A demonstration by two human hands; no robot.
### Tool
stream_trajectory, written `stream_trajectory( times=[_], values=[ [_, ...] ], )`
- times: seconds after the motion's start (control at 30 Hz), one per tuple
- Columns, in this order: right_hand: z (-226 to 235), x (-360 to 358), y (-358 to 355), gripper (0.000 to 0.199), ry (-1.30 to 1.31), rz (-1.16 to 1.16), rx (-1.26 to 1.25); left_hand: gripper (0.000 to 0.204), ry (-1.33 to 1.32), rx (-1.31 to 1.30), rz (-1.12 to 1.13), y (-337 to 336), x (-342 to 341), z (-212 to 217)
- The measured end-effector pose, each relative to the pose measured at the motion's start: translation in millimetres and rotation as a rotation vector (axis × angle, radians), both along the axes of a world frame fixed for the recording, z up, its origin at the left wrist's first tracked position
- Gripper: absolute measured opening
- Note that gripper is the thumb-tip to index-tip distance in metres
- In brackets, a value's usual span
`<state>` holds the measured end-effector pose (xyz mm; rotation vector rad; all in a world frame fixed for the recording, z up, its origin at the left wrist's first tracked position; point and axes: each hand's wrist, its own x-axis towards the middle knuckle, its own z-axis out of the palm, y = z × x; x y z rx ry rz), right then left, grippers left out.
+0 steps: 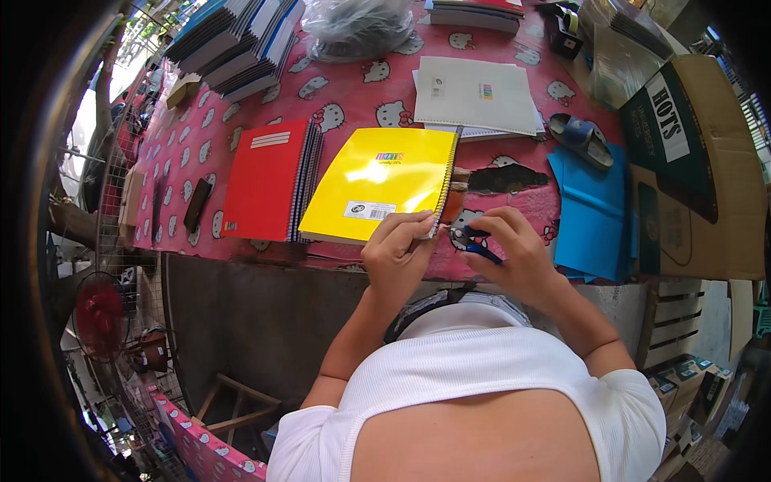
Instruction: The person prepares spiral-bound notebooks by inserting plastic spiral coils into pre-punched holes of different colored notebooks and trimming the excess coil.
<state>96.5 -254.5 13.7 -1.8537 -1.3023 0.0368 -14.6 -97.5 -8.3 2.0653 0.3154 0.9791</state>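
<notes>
A stack of yellow spiral notebooks (pixel 377 181) lies on the pink patterned tablecloth (pixel 345 100), its wire spine on the right side. My left hand (pixel 397 249) pinches the stack's near right corner by the end of the wire. My right hand (pixel 514 245) holds blue-handled pliers (pixel 474 241), whose tip points at that same corner. The two hands almost touch.
A stack of red notebooks (pixel 269 178) sits left of the yellow ones. A white notebook pile (pixel 474 96), blue sheets (pixel 590 213), a blue sandal (pixel 580 138), a cardboard box (pixel 707 169) and a plastic bag (pixel 357 24) surround them. A dark phone (pixel 197 203) lies at the left.
</notes>
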Motion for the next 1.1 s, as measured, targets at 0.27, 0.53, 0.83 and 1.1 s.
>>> stream_trajectory(
  times=[0.27,0.53,0.83,1.1],
  values=[
    [-10.6,1.7,10.4,0.038,0.368,0.143,-0.088,0.021,0.014,-0.069,0.008,4.1,-6.0,0.4],
    [-3.4,7.9,16.0,0.028,1.164,0.251,-0.163,0.026,-0.091,0.057,-0.03,11.1,-6.6,-8.5],
    [-15.8,10.5,41.5,0.035,1.073,0.316,-0.095,0.024,-0.28,0.344,0.033,59.8,-11.2,0.1],
    [-125.8,145.8,-118.5,0.035,-0.135,-0.818,-0.427,0.023,-0.831,-0.591,0.549,232.2,-99.7,24.0]
  ],
)
